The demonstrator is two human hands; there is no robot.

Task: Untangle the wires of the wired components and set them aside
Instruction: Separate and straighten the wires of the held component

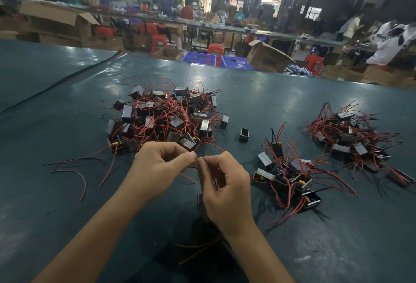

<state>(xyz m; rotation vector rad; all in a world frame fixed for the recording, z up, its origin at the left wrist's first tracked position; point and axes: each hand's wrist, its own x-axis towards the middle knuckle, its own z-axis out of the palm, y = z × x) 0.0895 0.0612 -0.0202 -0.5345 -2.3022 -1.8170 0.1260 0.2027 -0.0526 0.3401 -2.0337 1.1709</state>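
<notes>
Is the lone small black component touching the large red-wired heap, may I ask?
No, the lone small black component sits apart from the large red-wired heap on the dark green mat.

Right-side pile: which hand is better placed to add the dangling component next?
Likely the right hand: the component hangs beneath it, and the pile lies on its side, farther from the left hand.

Bare mat [258, 102] between wire piles [164, 118]
</notes>
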